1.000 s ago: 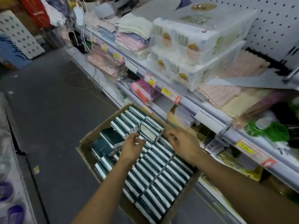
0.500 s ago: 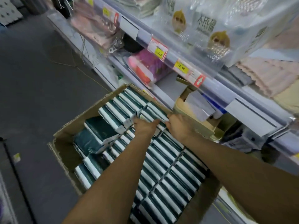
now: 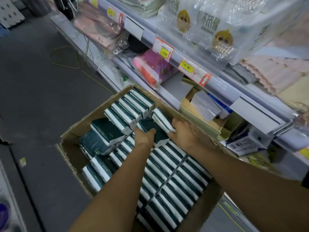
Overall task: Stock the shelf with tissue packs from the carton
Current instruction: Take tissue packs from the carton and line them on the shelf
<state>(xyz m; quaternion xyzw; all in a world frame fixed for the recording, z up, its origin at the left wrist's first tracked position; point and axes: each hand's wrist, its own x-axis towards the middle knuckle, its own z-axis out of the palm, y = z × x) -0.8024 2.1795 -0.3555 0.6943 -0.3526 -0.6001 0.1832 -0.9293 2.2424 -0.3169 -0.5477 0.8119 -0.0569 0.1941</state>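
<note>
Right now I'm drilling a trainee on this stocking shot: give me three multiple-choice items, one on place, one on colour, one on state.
1. Where is the carton?
A. on the floor by the shelf
B. on the top shelf
C. on a trolley

2. The tissue packs are:
A. red and yellow
B. dark green and white
C. all pink

3. The left hand is:
A. hanging idle
B. flat on the floor
C. gripping a pack

Key: 1 A, it stands beside the shelf; 2 B, green wrappers with white edges; 3 C, fingers curl around a pack.
</note>
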